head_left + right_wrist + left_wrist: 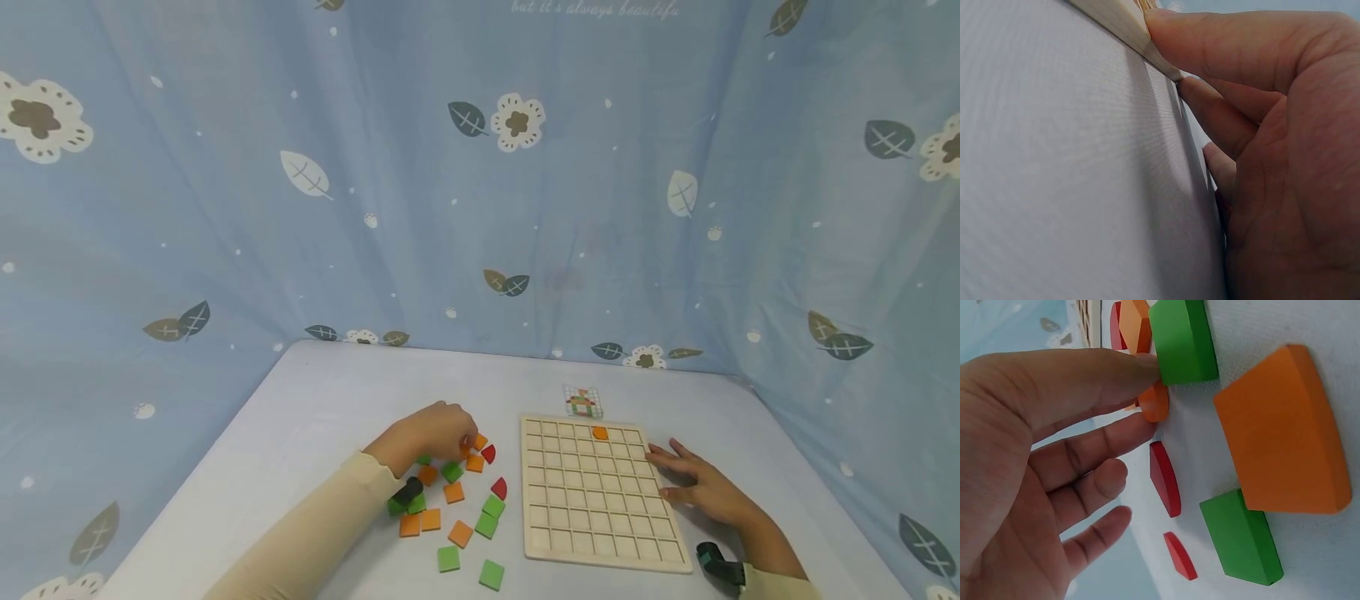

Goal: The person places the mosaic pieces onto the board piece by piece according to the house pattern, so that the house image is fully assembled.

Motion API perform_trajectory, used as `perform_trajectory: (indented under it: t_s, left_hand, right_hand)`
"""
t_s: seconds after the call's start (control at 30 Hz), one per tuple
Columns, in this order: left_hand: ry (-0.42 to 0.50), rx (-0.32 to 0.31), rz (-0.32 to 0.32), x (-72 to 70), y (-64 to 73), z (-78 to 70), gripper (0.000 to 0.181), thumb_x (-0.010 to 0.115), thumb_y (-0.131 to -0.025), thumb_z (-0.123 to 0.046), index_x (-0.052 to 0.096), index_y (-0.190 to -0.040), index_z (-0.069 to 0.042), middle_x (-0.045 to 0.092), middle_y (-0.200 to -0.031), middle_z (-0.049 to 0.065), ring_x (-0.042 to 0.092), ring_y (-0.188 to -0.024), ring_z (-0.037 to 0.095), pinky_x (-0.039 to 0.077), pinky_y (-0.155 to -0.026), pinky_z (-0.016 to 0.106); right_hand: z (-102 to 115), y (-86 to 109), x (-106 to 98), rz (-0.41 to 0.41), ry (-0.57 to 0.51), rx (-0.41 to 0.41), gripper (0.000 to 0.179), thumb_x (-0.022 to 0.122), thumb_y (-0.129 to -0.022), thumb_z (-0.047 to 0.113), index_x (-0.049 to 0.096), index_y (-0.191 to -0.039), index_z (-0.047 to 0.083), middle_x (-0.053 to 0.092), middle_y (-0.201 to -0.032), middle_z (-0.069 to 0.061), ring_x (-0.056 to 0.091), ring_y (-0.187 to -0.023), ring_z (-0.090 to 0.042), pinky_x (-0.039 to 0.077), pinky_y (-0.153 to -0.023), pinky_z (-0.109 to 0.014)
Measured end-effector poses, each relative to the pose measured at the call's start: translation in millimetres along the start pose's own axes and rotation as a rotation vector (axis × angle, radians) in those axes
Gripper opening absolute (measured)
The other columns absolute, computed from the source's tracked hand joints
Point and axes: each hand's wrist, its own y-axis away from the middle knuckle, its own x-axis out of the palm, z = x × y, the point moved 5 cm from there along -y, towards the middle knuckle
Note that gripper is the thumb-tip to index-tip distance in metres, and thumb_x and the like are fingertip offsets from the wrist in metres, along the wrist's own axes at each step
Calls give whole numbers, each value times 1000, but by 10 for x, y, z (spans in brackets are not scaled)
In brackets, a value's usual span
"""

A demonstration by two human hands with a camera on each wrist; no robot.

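"What is your left grip [439, 430] doing?"

"It is pinching an orange piece [1156, 405], so it is standing narrow: my thumb is pressing one side and my fingertips the other, while my lower fingers are hanging free."

"And where are you holding that piece?"

"I am holding it low over the table [352, 383], left of the board [592, 500], among the loose pieces. (Whether it is touching the cloth, I cannot tell.) A green piece [1185, 340] is lying right by my thumb tip."

"What else is lying about there?"

"More orange and green pieces are scattering themselves towards me, some of them touching or overlapping. Two red pieces [499, 488] are lying apart from each other, near the board's left side."

"Is your right grip [699, 490] holding anything?"

"No, it is resting at the board's right edge, standing wide, with the thumb and fingers spreading apart and the tips touching the side of the wood."

"What is the board carrying?"

"One orange tile [600, 433] is sitting in its far row, right of the middle. Just beyond that edge a card [582, 402] is lying on the table, showing a small coloured figure on a grid. Behind everything, a blue curtain [405, 183] is hanging."
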Motion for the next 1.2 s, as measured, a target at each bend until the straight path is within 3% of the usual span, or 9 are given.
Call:
perform_trajectory:
  t_s: [0.3, 0.57, 0.9, 1.2]
  left_hand:
    - [27, 56, 1, 4, -14, 26, 11, 75, -83, -18, 67, -76, -23, 57, -73, -13, 51, -65, 11, 47, -63, 27]
    - [37, 0, 38, -21, 26, 66, 12, 78, -81, -18, 73, -91, -24, 57, -81, -12, 52, -74, 12, 48, -71, 29]
    - [54, -45, 73, -11, 44, 91, 13, 77, -82, -16, 73, -92, -24, 57, -82, -12, 53, -74, 12, 49, -71, 29]
    - [15, 20, -2, 6, -29, 118, 9, 75, -82, -24, 71, -90, -22, 57, -77, -12, 52, -72, 12, 48, -71, 29]
  right_hand:
    - [18, 4, 2, 0, -8, 2, 73, 80, -72, 37, 58, -135, 5, 35, -151, -19, 7, -140, -52, 5, -99, -75]
    - [-2, 13, 14, 0, -22, -12, 71, 80, -73, 37, 59, -134, 6, 37, -149, -19, 7, -140, -52, 5, -100, -75]
    - [-5, 21, -13, -4, -42, -36, 70, 81, -73, 34, 59, -133, 5, 37, -149, -19, 7, -140, -52, 5, -100, -75]
    - [7, 16, -8, 6, -55, -26, 70, 81, -73, 34, 59, -134, 5, 36, -150, -20, 6, -140, -51, 3, -100, -75]
